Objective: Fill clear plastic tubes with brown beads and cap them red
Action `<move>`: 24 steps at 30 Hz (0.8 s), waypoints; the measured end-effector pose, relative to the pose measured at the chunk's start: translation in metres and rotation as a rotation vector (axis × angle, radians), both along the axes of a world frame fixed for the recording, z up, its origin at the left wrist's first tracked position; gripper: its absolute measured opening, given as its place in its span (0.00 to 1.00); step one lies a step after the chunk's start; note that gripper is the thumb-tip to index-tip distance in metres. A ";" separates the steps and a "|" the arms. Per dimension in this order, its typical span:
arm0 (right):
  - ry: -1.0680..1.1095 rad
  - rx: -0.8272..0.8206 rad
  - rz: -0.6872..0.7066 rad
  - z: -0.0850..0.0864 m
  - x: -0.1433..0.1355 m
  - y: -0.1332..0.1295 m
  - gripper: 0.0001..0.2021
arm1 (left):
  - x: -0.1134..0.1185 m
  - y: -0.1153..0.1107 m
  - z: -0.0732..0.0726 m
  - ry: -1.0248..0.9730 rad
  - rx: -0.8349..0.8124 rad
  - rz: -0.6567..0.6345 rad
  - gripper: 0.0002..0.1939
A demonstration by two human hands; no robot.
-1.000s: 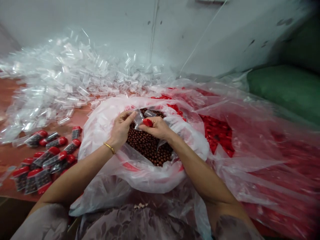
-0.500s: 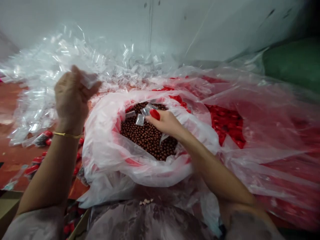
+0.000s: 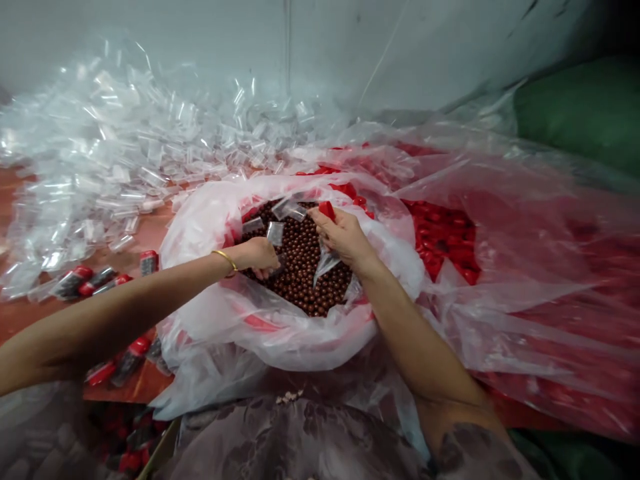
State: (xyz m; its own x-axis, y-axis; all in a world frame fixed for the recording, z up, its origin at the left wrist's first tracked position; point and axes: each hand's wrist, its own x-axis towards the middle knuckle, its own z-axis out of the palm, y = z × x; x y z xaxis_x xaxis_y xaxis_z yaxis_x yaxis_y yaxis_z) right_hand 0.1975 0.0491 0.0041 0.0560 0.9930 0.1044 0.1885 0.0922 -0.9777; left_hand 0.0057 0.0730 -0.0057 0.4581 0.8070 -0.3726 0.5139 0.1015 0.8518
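An open white plastic bag (image 3: 200, 227) with a rolled rim is filled with small brown balls (image 3: 305, 287). My left hand (image 3: 259, 257), a gold bangle on its wrist, reaches down into the balls with curled fingers. It grips what looks like a clear plastic tube, mostly hidden by the fingers and balls. Over the right part of the bag, my right hand (image 3: 343, 235) pinches a red cap (image 3: 327, 211) between thumb and fingers. Clear tubes (image 3: 275, 233) lie on the balls near both hands. A loose flap of clear film (image 3: 326, 263) hangs below my right hand.
A large heap of clear tubes (image 3: 100, 147) spreads over the back left. Filled tubes with red caps (image 3: 75, 281) lie on the reddish table (image 3: 150, 233), with more in a box (image 3: 173, 440) below. Right of the bag, red caps (image 3: 445, 237) fill a clear plastic sack.
My left hand has come down and right from above the tube heap into the brown balls. My right hand has shifted slightly and still holds the red cap.
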 end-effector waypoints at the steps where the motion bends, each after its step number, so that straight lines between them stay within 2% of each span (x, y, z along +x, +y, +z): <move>1: 0.065 -0.039 -0.005 0.000 0.003 -0.001 0.23 | 0.009 0.001 -0.004 0.016 -0.030 -0.004 0.10; 5: 0.247 -0.094 -0.002 0.006 0.010 0.000 0.25 | 0.034 0.005 -0.010 0.004 -0.077 0.052 0.09; 8: 0.278 -0.075 -0.034 0.011 0.011 0.000 0.26 | 0.035 0.007 -0.009 -0.261 -0.159 0.090 0.06; 11: 0.258 -0.064 -0.049 0.011 0.011 -0.001 0.26 | 0.025 0.006 -0.004 -0.614 -0.215 0.041 0.16; 14: 0.249 -0.047 -0.017 0.007 0.011 -0.002 0.26 | 0.014 -0.002 0.004 -0.782 -0.170 -0.019 0.23; 18: 0.261 -0.019 0.067 0.000 0.015 -0.002 0.24 | 0.008 -0.015 0.010 -0.825 -0.193 -0.004 0.21; 21: 0.225 -0.003 0.080 -0.001 0.016 -0.003 0.19 | 0.007 -0.020 0.008 -0.852 -0.214 0.039 0.21; 24: 0.220 0.037 0.073 0.004 0.011 -0.008 0.19 | 0.007 -0.020 0.003 -0.836 -0.216 0.051 0.21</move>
State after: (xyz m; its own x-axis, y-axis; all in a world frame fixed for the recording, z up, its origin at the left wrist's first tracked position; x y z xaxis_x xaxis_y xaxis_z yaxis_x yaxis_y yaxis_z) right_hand 0.2088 0.0408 0.0077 0.0096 0.9909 0.1345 -0.0372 0.1347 -0.9902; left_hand 0.0131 0.0532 -0.0024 0.6158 0.7841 -0.0771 -0.2823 0.3109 0.9076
